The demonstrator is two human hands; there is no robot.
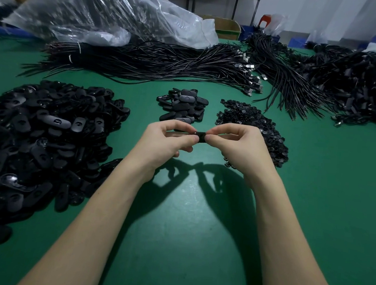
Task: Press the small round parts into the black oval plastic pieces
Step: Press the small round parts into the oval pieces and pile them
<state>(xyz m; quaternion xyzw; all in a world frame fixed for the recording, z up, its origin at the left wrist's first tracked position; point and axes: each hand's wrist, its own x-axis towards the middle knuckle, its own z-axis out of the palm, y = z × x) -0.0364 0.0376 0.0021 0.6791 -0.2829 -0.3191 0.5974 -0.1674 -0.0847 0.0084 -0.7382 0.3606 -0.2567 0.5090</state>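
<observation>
We hold one black oval plastic piece (200, 136) above the green table (189, 222), raised in front of us between both hands. Our left hand (166, 140) grips its left end, fingers curled over the top and thumb tucked beneath. Our right hand (239, 146) pinches the right end between thumb and forefinger, the other fingers curled loosely behind. Most of the piece is hidden by our fingers, and we cannot tell whether a small round part already sits in it.

To our left lies a large heap of black oval pieces (41, 143), spreading almost to the table's near edge. Straight ahead, just beyond our hands, sits a smaller pile of oval pieces (183, 104). To the right of that, partly behind our right hand, is a heap of small round parts (252, 123).

Farther back, bundles of black cables (155, 62) lie across the table, some ending in metal plugs, with more tangled cables (346, 88) at the far right. A big clear plastic bag (107, 10) of dark parts rests at the back left, touching the cable bundles.
</observation>
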